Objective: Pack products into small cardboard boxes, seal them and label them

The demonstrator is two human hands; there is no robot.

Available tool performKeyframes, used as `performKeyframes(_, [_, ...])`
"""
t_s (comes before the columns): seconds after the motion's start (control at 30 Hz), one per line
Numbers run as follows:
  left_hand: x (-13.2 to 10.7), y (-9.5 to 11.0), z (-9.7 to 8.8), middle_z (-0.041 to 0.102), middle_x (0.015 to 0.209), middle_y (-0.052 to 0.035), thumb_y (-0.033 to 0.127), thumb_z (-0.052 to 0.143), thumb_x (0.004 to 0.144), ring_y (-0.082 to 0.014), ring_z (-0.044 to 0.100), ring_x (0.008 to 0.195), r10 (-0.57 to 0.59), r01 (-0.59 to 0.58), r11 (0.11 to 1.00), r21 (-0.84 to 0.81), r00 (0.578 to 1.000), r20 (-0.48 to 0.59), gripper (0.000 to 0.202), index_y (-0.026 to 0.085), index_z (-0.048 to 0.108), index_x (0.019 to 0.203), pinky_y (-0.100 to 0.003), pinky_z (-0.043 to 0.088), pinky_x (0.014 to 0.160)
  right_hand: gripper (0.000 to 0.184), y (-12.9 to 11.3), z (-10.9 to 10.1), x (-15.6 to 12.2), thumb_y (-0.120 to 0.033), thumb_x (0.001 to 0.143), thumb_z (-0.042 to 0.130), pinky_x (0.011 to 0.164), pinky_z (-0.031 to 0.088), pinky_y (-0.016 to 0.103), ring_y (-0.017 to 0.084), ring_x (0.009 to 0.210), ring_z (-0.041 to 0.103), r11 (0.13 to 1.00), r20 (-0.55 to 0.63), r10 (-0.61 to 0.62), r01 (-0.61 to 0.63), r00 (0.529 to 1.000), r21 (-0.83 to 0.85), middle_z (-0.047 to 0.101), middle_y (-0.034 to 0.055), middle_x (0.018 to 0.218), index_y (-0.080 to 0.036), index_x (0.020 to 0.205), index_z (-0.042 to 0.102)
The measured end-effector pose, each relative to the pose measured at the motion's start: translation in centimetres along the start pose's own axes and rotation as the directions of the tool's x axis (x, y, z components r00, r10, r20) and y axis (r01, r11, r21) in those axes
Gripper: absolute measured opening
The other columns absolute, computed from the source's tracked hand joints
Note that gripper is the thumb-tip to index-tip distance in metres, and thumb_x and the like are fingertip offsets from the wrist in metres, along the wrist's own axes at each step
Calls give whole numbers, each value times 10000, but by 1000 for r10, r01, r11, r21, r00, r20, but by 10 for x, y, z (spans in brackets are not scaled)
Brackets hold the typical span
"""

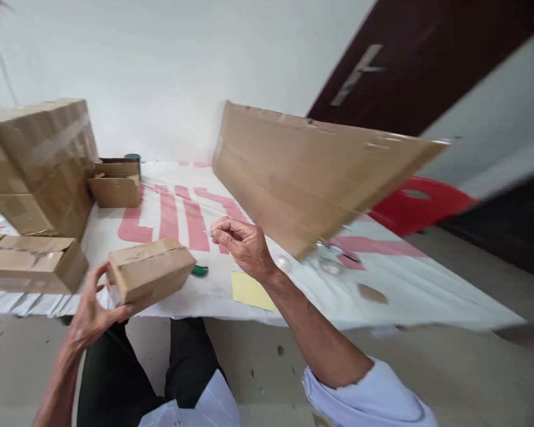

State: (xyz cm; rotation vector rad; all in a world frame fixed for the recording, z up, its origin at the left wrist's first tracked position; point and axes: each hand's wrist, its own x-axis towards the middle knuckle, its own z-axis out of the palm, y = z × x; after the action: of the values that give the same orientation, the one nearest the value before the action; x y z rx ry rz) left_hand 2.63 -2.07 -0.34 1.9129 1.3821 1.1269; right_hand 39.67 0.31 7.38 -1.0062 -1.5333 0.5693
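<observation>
My left hand (pixel 91 311) grips one end of a small closed cardboard box (pixel 150 271) and holds it at the table's near edge. My right hand (pixel 240 240) hovers over the table just right of the box, its fingers pinched together on something small that I cannot make out. A small green object (pixel 200 271) lies on the table behind the box. A yellow paper sheet (pixel 251 292) lies under my right wrist.
A white cloth with red lettering (pixel 182 216) covers the table. Large taped boxes (pixel 40 163) stack at the left, a flat box (pixel 31 261) lies in front of them, and an open small box (pixel 115 185) sits behind. A big flattened cardboard sheet (pixel 311 172) leans at right. A red plastic chair (pixel 416 204) stands beyond.
</observation>
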Motion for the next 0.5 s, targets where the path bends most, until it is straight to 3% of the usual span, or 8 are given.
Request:
performKeyframes(0.13, [9, -35, -11, 549, 1541, -174, 567, 952, 643, -476, 492, 1498, -51, 51, 997, -51, 999, -12, 1002, 291, 463, 1473, -706, 530, 1111, 341, 63, -65, -50, -538, 865, 712, 659, 518, 313, 168, 658, 586, 964, -241, 199, -234, 950, -126, 640, 7, 686, -212, 771, 674])
performKeyframes(0.23, [14, -42, -11, 562, 1528, -140, 520, 992, 602, -464, 499, 1498, -64, 61, 992, -110, 998, -28, 978, 315, 495, 1419, -723, 500, 1156, 350, 101, -96, -87, -555, 822, 673, 636, 515, 314, 180, 647, 589, 915, -341, 271, -351, 900, -200, 644, 17, 656, -214, 739, 658])
performKeyframes(0.37, [21, -33, -8, 584, 1523, -71, 460, 1043, 509, -460, 528, 1478, -98, 86, 984, -158, 992, -75, 905, 339, 570, 1271, -742, 477, 1182, 351, 133, -109, -119, -561, 809, 616, 588, 494, 305, 179, 605, 573, 877, -388, 305, -415, 870, -242, 638, 15, 638, -218, 739, 646])
performKeyframes(0.5, [27, -27, -8, 607, 1516, -21, 521, 1055, 437, -497, 509, 1488, -144, 126, 974, -188, 986, -84, 833, 357, 631, 1135, -754, 466, 1189, 325, 157, -106, -129, -518, 837, 569, 612, 500, 300, 185, 641, 601, 854, -383, 294, -420, 876, -305, 675, 31, 687, -213, 754, 643])
